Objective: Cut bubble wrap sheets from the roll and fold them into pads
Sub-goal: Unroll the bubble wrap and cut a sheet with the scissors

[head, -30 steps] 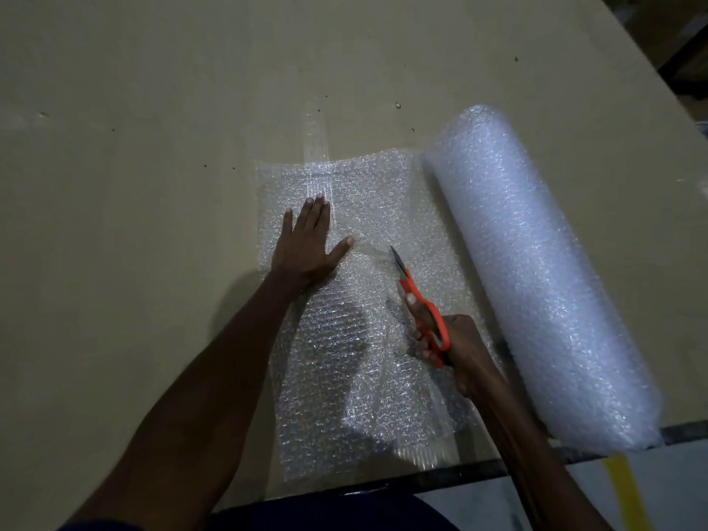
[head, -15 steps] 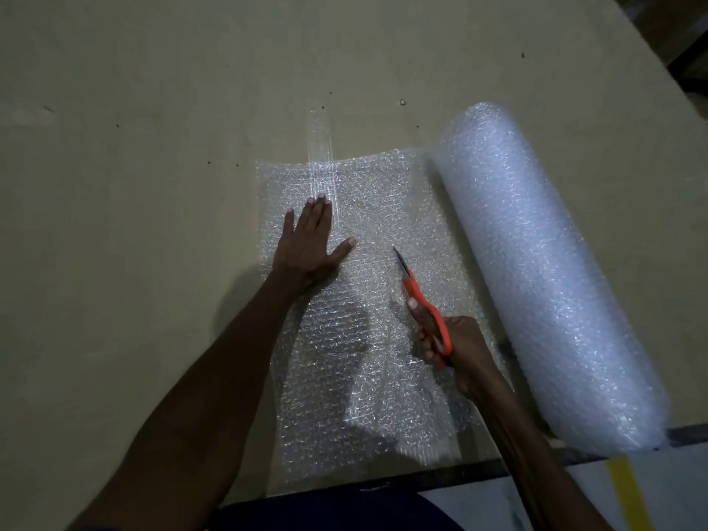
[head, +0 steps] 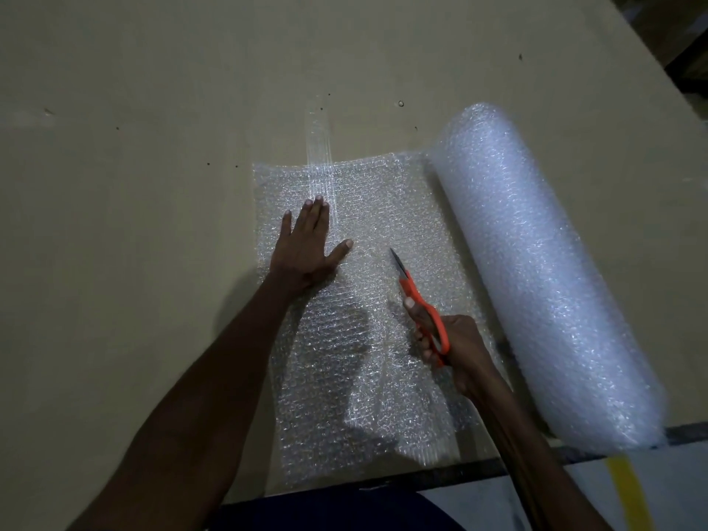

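Left of the white bubble-wrap roll (head: pixel 536 270), bare tan table (head: pixel 134 185) lies free; the left hand (head: pixel 306 251) presses flat, fingers spread, on the clear unrolled sheet (head: pixel 383 208); the right hand (head: pixel 452 343) is clenched around orange-handled scissors (head: pixel 417 297).

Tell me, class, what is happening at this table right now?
A person is cutting bubble wrap. The left hand lies flat on the unrolled sheet, pinning it to the table. The right hand holds orange scissors, blades pointing away across the sheet. The roll lies alongside on the right.
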